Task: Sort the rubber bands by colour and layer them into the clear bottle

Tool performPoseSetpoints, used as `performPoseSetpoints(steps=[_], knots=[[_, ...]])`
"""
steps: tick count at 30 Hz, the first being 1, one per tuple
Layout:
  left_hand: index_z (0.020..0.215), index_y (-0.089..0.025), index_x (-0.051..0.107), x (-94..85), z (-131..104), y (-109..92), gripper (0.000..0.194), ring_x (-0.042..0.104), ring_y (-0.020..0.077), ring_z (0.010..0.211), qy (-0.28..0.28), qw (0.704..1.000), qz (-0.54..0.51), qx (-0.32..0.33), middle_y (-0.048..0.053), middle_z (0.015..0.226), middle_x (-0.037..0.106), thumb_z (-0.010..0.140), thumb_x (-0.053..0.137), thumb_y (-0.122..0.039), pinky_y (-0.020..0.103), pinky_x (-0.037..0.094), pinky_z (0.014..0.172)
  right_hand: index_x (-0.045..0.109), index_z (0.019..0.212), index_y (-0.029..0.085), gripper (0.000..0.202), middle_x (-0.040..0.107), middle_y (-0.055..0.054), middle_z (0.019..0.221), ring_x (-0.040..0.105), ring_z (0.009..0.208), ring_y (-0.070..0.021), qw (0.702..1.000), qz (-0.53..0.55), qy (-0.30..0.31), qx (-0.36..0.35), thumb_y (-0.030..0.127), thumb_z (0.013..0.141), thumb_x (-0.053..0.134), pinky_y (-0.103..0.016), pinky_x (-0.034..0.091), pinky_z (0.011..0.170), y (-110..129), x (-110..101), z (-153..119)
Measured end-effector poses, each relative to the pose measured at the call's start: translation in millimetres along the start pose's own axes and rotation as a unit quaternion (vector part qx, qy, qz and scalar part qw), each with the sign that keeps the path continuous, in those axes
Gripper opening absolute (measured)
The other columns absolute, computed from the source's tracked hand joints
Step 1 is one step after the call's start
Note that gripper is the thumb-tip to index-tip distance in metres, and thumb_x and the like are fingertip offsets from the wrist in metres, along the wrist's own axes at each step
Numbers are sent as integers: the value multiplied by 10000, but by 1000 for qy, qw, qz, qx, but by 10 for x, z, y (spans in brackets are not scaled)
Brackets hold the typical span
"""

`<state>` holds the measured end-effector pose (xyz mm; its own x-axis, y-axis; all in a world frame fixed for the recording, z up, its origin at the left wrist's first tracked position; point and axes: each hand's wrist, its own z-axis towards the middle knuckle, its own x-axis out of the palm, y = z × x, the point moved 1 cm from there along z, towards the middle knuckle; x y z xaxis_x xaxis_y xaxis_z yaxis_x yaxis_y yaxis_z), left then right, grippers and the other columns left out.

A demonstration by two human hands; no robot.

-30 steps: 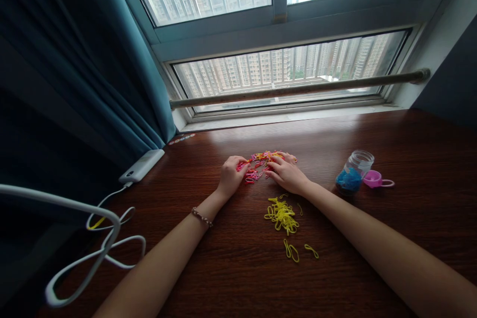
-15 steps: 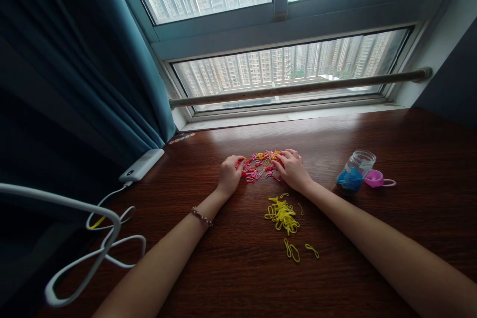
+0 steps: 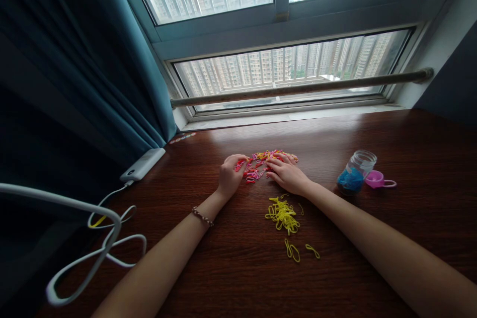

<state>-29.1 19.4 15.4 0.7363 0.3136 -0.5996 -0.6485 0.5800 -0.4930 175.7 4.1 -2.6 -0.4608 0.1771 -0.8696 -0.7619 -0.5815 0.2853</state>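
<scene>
A loose pile of small pink, red and orange rubber bands [image 3: 255, 168] lies on the wooden table. At its left edge, my left hand [image 3: 230, 175] curls its fingers and thumb around some of the bands. My right hand [image 3: 288, 174] rests palm down over the pile's right side, fingers spread and partly covering the bands. Nearer to me is a heap of yellow rubber bands [image 3: 282, 216], with several loose ones around it. Neither hand touches the yellow heap.
To the right, a tilted clear jar [image 3: 352, 174] holds blue bands, beside a pink lid [image 3: 375, 179] with a loop. A white power bank [image 3: 143, 164] with a white cable [image 3: 114, 231] is at left by the blue curtain [image 3: 149, 104]. Behind the table is a barred window.
My right hand has shifted slightly left and toward me, its fingers spreading flatter, baring bands at the pile's far right. My left hand stays nearly in place.
</scene>
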Motion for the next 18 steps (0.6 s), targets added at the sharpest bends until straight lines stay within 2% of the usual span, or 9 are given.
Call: performPoseSetpoints(steps=[5, 9, 12, 15, 18], knots=[[814, -198, 605, -1, -50, -283, 112, 561, 186, 965, 38, 996, -56, 62, 52, 923, 648, 817, 511, -258, 378, 423, 916, 637, 1011, 203, 303, 612, -63, 1084, 462, 1097, -212, 991, 106, -76, -6, 317, 898, 380, -388, 325, 965, -71, -32, 47], [801, -196, 602, 16, -123, -509, 132, 547, 193, 996, 107, 983, -102, 108, 62, 936, 648, 829, 485, -250, 399, 408, 935, 677, 830, 172, 343, 665, -70, 892, 593, 840, -180, 957, 233, -166, 49, 313, 893, 372, -297, 440, 789, -148, -89, 52], [781, -200, 609, 31, -170, -625, 155, 537, 209, 1016, 186, 967, -113, 135, 69, 928, 654, 828, 478, -267, 420, 392, 947, 678, 764, 166, 336, 668, -63, 769, 594, 697, -174, 936, 252, -210, 125, 364, 861, 426, -269, 443, 660, -186, -133, 24], [774, -212, 630, 48, -196, -674, 177, 527, 211, 1037, 258, 945, -108, 170, 62, 922, 660, 827, 477, -281, 418, 369, 969, 668, 714, 158, 333, 646, -42, 641, 557, 571, -152, 922, 253, -230, 181, 412, 822, 481, -243, 408, 556, -203, -162, -2], [821, -227, 646, 66, -180, -623, 202, 498, 198, 1087, 266, 943, -71, 185, 43, 973, 655, 846, 453, -277, 403, 329, 1002, 619, 599, 160, 373, 602, -18, 537, 519, 488, -127, 905, 290, -236, 200, 441, 808, 491, -226, 382, 500, -193, -178, -16]])
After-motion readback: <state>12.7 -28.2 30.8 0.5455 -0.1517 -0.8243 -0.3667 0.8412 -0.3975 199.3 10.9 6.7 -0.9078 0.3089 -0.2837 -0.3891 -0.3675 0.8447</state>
